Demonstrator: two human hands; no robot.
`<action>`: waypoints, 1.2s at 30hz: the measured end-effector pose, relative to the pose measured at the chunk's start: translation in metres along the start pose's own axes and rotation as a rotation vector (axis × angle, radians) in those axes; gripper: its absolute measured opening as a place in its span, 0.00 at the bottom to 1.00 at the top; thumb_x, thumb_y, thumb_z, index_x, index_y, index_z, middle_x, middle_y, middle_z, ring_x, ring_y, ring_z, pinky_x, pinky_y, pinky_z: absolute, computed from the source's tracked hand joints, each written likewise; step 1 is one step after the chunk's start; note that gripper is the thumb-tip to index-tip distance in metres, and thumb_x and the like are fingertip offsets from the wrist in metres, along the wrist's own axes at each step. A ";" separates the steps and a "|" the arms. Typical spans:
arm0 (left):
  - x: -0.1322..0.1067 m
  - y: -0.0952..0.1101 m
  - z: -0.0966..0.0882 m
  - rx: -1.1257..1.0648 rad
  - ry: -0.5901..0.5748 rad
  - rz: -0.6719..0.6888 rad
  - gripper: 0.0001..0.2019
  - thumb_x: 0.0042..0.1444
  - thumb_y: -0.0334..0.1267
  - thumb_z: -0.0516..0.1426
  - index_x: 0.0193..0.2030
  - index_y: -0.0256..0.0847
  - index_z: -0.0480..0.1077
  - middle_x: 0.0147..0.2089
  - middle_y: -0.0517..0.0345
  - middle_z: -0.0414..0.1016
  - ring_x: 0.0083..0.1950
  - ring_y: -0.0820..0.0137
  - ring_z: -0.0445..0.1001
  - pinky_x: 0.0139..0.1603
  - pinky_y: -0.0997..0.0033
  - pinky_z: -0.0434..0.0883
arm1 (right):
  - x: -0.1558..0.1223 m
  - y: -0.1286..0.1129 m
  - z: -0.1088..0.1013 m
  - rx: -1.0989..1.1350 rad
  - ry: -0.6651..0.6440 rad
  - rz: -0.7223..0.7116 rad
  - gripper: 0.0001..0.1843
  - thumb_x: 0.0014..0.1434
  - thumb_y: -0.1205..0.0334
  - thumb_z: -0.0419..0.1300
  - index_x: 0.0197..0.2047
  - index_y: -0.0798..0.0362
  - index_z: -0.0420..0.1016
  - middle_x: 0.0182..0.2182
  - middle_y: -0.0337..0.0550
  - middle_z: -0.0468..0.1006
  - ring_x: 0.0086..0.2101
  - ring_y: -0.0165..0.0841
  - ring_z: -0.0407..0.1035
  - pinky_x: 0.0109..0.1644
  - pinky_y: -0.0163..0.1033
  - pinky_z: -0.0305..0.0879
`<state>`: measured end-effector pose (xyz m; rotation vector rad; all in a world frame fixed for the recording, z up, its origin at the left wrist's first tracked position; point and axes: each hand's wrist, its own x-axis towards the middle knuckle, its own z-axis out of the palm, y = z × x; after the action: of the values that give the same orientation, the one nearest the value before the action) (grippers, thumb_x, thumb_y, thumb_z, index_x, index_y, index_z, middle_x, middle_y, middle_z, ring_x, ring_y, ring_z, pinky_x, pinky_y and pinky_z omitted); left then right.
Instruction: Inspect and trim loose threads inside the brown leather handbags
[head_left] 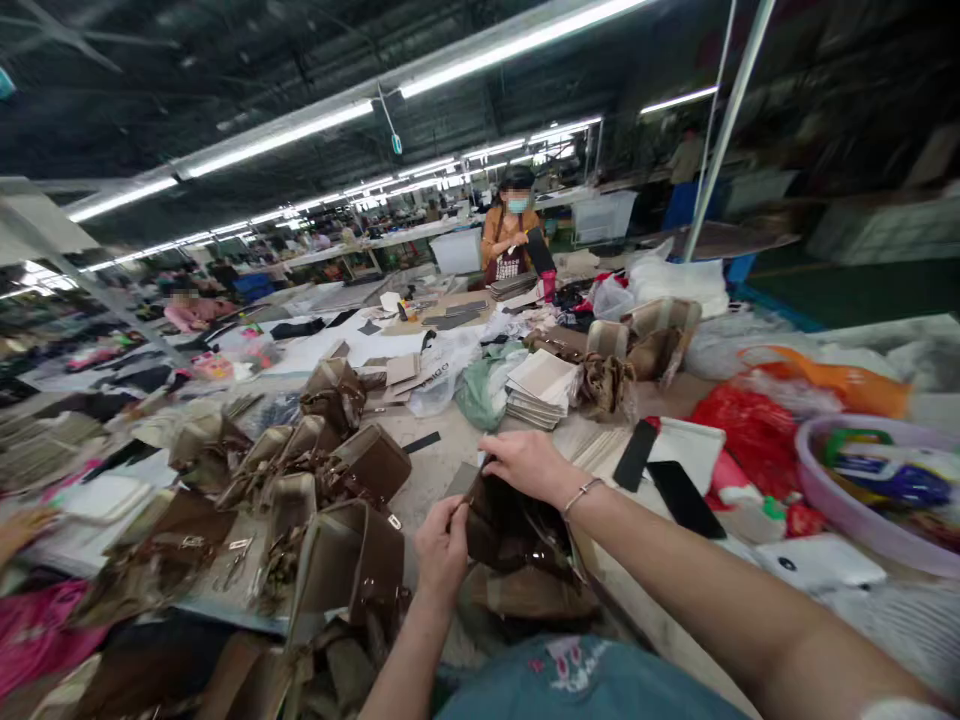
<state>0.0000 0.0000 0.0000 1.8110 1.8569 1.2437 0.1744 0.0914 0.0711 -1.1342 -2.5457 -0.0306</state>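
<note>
Lower part of the dark brown bag point(517, 550) is hidden behind the right forearm & shirt. Thin bit above the left hand point(441, 545) is too small to tell. Bag is crumpled, open-topped w/ metal fittings, at the bench point(435, 465) near edge. Left hand grips its left side, right hand point(525, 465) clamps the far rim; hands are apart.

Both arms are bare from the hands back towards the near edge, with no sleeves over the forearms. A thin silvery bracelet point(581, 493) circles the wrist just behind the right hand point(525, 465); the left hand point(441, 550) and its wrist wear nothing. At the near edge shows a teal shirt point(570, 685) with a small pink and white print on its front.
</note>
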 end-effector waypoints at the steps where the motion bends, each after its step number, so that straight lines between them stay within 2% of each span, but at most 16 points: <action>1: 0.000 0.001 -0.002 0.015 -0.011 0.007 0.12 0.59 0.40 0.48 0.38 0.40 0.70 0.37 0.55 0.75 0.40 0.69 0.73 0.42 0.72 0.68 | 0.001 0.001 0.000 -0.009 -0.022 -0.002 0.10 0.57 0.53 0.57 0.40 0.48 0.71 0.32 0.38 0.75 0.35 0.33 0.69 0.30 0.34 0.54; 3: 0.000 0.003 -0.007 0.046 -0.070 0.009 0.12 0.58 0.42 0.49 0.39 0.39 0.70 0.38 0.54 0.76 0.41 0.67 0.73 0.43 0.71 0.68 | 0.002 0.001 0.000 -0.017 -0.056 -0.005 0.11 0.58 0.53 0.55 0.36 0.49 0.73 0.31 0.39 0.75 0.34 0.32 0.69 0.30 0.34 0.54; 5: 0.002 0.007 -0.016 0.085 -0.190 -0.014 0.14 0.55 0.44 0.53 0.43 0.39 0.70 0.40 0.53 0.76 0.41 0.66 0.74 0.43 0.69 0.69 | 0.003 0.002 -0.001 -0.012 -0.076 -0.009 0.12 0.58 0.52 0.55 0.33 0.50 0.74 0.31 0.40 0.75 0.34 0.32 0.69 0.30 0.34 0.54; 7: 0.008 0.015 -0.028 0.121 -0.340 -0.049 0.21 0.49 0.47 0.58 0.49 0.40 0.68 0.43 0.54 0.76 0.43 0.64 0.74 0.44 0.68 0.70 | 0.005 0.001 -0.002 0.006 -0.086 -0.015 0.13 0.58 0.52 0.55 0.33 0.51 0.75 0.32 0.40 0.76 0.34 0.32 0.69 0.31 0.34 0.55; 9: 0.018 0.025 -0.037 0.154 -0.430 -0.053 0.30 0.46 0.49 0.60 0.56 0.43 0.63 0.49 0.55 0.74 0.48 0.63 0.73 0.47 0.68 0.69 | 0.007 0.000 -0.002 0.020 -0.096 -0.015 0.13 0.58 0.53 0.55 0.33 0.51 0.75 0.32 0.40 0.76 0.34 0.32 0.69 0.32 0.34 0.56; 11: 0.032 0.034 -0.038 0.220 -0.432 -0.032 0.32 0.48 0.51 0.58 0.59 0.45 0.60 0.53 0.55 0.72 0.51 0.63 0.71 0.50 0.69 0.67 | 0.009 -0.001 -0.001 0.027 -0.105 -0.005 0.12 0.58 0.53 0.55 0.33 0.51 0.75 0.32 0.41 0.76 0.35 0.32 0.69 0.33 0.33 0.57; 12: 0.039 0.038 -0.036 0.273 -0.435 -0.023 0.28 0.50 0.51 0.56 0.58 0.45 0.62 0.51 0.54 0.73 0.50 0.63 0.72 0.49 0.70 0.67 | 0.010 -0.001 -0.001 0.028 -0.107 0.003 0.12 0.58 0.53 0.55 0.33 0.51 0.75 0.32 0.41 0.76 0.35 0.32 0.69 0.33 0.33 0.57; 15: 0.057 0.044 -0.024 0.462 -0.490 0.002 0.15 0.57 0.46 0.51 0.43 0.44 0.74 0.40 0.54 0.78 0.42 0.66 0.75 0.42 0.72 0.66 | 0.010 0.000 0.000 0.031 -0.110 0.022 0.12 0.57 0.53 0.56 0.34 0.51 0.75 0.33 0.41 0.76 0.36 0.33 0.69 0.33 0.33 0.57; 17: 0.063 0.045 -0.015 0.563 -0.498 0.015 0.15 0.59 0.42 0.48 0.37 0.43 0.76 0.35 0.54 0.79 0.39 0.67 0.75 0.39 0.73 0.65 | 0.007 0.003 -0.001 0.034 -0.109 0.022 0.12 0.57 0.52 0.56 0.37 0.50 0.75 0.34 0.41 0.76 0.37 0.33 0.69 0.34 0.34 0.57; 22: 0.061 0.043 -0.007 0.717 -0.405 0.027 0.17 0.59 0.44 0.47 0.33 0.42 0.75 0.33 0.53 0.78 0.36 0.67 0.75 0.35 0.72 0.63 | -0.006 0.014 -0.011 0.005 -0.049 0.028 0.18 0.54 0.55 0.60 0.47 0.49 0.69 0.36 0.42 0.76 0.39 0.36 0.68 0.36 0.35 0.57; 26: 0.059 0.044 -0.007 0.735 -0.404 0.023 0.17 0.59 0.45 0.46 0.33 0.43 0.75 0.33 0.54 0.78 0.36 0.67 0.75 0.33 0.73 0.62 | -0.007 0.015 -0.016 -0.025 -0.069 0.083 0.13 0.57 0.58 0.56 0.46 0.50 0.71 0.35 0.44 0.76 0.38 0.36 0.68 0.37 0.36 0.58; 29: 0.059 0.045 -0.006 0.748 -0.407 0.011 0.18 0.59 0.45 0.46 0.32 0.43 0.74 0.32 0.54 0.78 0.35 0.67 0.74 0.33 0.73 0.61 | -0.003 0.013 -0.014 -0.033 -0.088 0.122 0.11 0.58 0.58 0.55 0.41 0.51 0.74 0.34 0.44 0.76 0.39 0.36 0.68 0.38 0.35 0.59; 36: 0.059 0.049 -0.007 0.763 -0.458 0.011 0.18 0.59 0.45 0.44 0.32 0.42 0.74 0.32 0.51 0.77 0.35 0.65 0.74 0.34 0.71 0.62 | 0.004 0.010 -0.011 -0.055 -0.101 0.167 0.12 0.58 0.57 0.55 0.34 0.55 0.75 0.33 0.46 0.76 0.38 0.35 0.69 0.36 0.35 0.60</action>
<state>0.0171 0.0440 0.0607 2.1917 2.1696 0.0408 0.1823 0.0991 0.0816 -1.3995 -2.5408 -0.0011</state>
